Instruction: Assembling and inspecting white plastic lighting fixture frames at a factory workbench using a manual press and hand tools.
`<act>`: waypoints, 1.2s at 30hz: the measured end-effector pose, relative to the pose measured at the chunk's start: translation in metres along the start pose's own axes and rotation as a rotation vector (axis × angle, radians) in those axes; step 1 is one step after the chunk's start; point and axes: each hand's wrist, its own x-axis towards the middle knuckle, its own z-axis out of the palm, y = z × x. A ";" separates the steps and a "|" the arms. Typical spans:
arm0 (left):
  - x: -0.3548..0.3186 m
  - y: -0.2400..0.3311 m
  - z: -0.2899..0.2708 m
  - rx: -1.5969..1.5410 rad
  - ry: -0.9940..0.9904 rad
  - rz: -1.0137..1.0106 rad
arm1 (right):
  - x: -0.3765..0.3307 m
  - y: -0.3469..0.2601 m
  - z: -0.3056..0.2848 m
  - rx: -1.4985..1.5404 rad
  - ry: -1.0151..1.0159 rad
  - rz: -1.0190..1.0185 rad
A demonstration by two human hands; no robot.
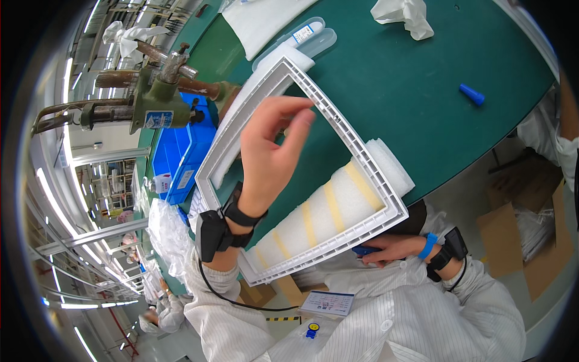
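Observation:
A white plastic four-sided frame (329, 247) with a ribbed edge lies tilted across the near side of the green table, resting on white foam padding (310, 211) banded with yellow tape. My left hand (271, 148) is raised over the frame's opening, fingers curled and thumb tip close to the index finger near the far-right rail. Whatever may be in that pinch is too small or hidden to name. Below the frame's near right corner, my right hand (392, 248) is closed around a dark blue object (364, 250), mostly hidden by the fingers and frame.
A green metal vise (151, 99) stands at the left beside a blue bin (181, 157). Clear plastic cases (301, 42) and a white foam sheet (265, 24) lie at the back. A blue cone-shaped cap (471, 95) and crumpled white cloth (404, 17) are on the green table (410, 90).

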 end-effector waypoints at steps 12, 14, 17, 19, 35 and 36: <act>0.005 0.014 0.014 -1.217 -0.232 -0.905 | -0.001 -0.007 0.003 -0.007 -0.036 0.089; 0.005 0.013 0.016 -1.233 -0.221 -0.908 | -0.001 -0.008 0.003 -0.021 -0.034 0.102; 0.006 0.015 0.017 -1.241 -0.209 -0.906 | -0.002 -0.007 0.004 -0.020 -0.044 0.109; 0.006 0.018 0.017 -1.229 -0.197 -0.899 | -0.004 -0.011 0.008 0.016 -0.009 0.035; 0.015 0.018 0.028 -1.089 -0.128 -0.949 | -0.001 -0.003 0.007 -0.050 -0.030 0.073; 0.015 0.019 0.026 -1.099 -0.137 -0.953 | -0.003 -0.006 0.010 -0.047 -0.020 0.052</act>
